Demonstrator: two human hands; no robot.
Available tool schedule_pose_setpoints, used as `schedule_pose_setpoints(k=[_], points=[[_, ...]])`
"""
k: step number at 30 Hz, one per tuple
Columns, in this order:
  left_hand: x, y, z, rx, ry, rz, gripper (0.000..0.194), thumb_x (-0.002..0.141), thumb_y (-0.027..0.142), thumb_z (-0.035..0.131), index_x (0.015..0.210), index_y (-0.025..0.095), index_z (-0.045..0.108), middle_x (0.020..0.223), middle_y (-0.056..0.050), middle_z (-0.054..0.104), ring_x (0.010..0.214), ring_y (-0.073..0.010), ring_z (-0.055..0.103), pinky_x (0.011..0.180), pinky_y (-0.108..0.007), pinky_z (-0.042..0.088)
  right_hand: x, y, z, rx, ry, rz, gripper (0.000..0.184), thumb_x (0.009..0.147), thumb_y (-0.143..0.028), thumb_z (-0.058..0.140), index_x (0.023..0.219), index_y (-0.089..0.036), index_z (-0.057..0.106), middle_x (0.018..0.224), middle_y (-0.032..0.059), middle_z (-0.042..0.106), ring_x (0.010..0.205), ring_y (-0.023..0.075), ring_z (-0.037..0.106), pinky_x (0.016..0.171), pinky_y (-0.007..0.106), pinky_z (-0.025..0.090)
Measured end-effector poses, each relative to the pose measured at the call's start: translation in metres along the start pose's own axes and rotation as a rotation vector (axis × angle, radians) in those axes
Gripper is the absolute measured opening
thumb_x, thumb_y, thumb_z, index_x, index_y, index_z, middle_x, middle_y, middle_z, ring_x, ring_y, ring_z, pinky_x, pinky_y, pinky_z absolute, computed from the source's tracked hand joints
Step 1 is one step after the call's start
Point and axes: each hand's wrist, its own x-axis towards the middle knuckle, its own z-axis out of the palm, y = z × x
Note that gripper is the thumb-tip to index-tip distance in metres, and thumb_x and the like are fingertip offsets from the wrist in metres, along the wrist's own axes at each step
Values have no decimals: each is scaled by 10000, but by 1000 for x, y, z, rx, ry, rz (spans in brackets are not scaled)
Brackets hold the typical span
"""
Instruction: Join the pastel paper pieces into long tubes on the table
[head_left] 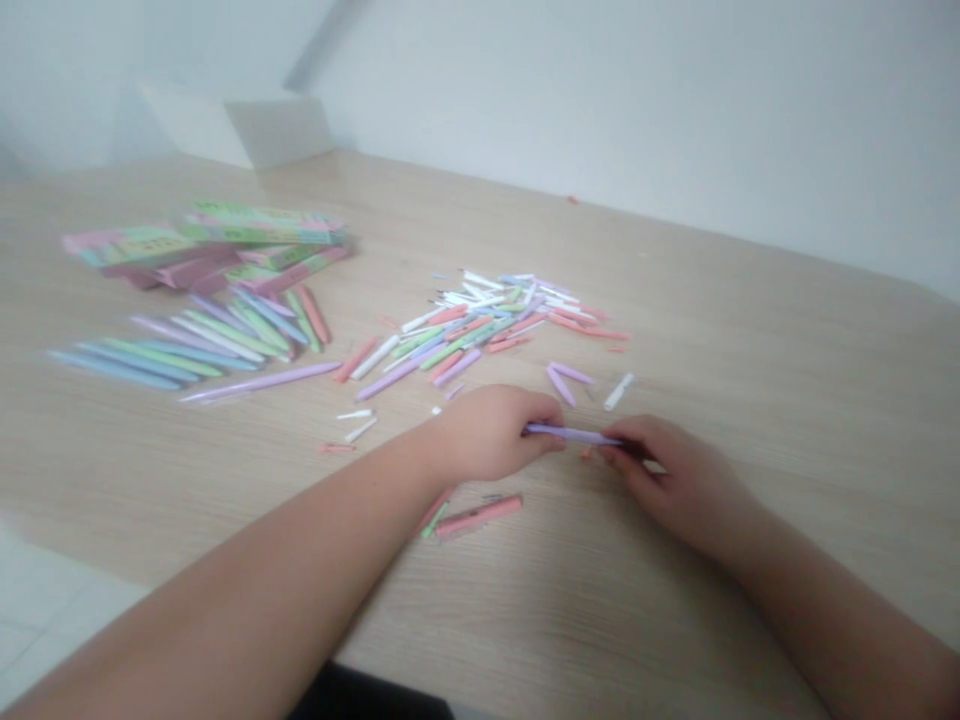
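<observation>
You are holding a lilac pen level between your hands, just above the wooden table. Your left hand is closing around one end, with its fingers curled tightly and covering that end from view. Your right hand is gripping the other end, its fingertips pinched nearly together on the pen. Both hands are nearly closed, and the pen is bridging the short gap between them.

Just ahead of your hands, a loose pile of pen parts in white, pink, green and lilac is lying scattered. Two lilac pieces and a white piece are resting just beyond your right hand. A pink pen is lying just below your left wrist, with a thin green piece beside it. Small white bits and a pink bit are sitting near your left wrist.

Further left, whole pens are lying side by side in a loose fan, with a long lilac pen just in front. Behind them, green and pink boxes are lying stacked together near the white wall.
</observation>
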Motion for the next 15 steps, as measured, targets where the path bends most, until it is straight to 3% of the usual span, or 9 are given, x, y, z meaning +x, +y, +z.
schedule_pose_setpoints(k=[5, 11, 15], points=[[-1, 1, 0, 32, -10, 4, 247, 936, 432, 548, 1015, 273, 719, 923, -11, 734, 838, -199, 645, 666, -300, 404, 0, 0, -3, -88, -29, -13, 252, 1002, -338, 479, 1085, -230, 692, 977, 64, 728, 851, 222, 678, 755, 343, 522], [-2, 1, -1, 39, -20, 9, 282, 954, 434, 517, 1039, 265, 726, 972, -26, 744, 895, -212, 658, 718, -307, 433, 5, -3, 1, 21, -68, 77, 267, 1011, -367, 465, 999, -242, 701, 805, 21, 727, 747, 202, 681, 703, 326, 514], [0, 0, 1, 50, -8, 13, 278, 947, 429, 523, 1024, 259, 728, 964, -27, 742, 885, -208, 654, 714, -304, 426, 8, -8, 3, 46, -72, 107, 296, 1012, -397, 462, 974, -244, 713, 810, 27, 737, 746, 208, 693, 697, 342, 538]])
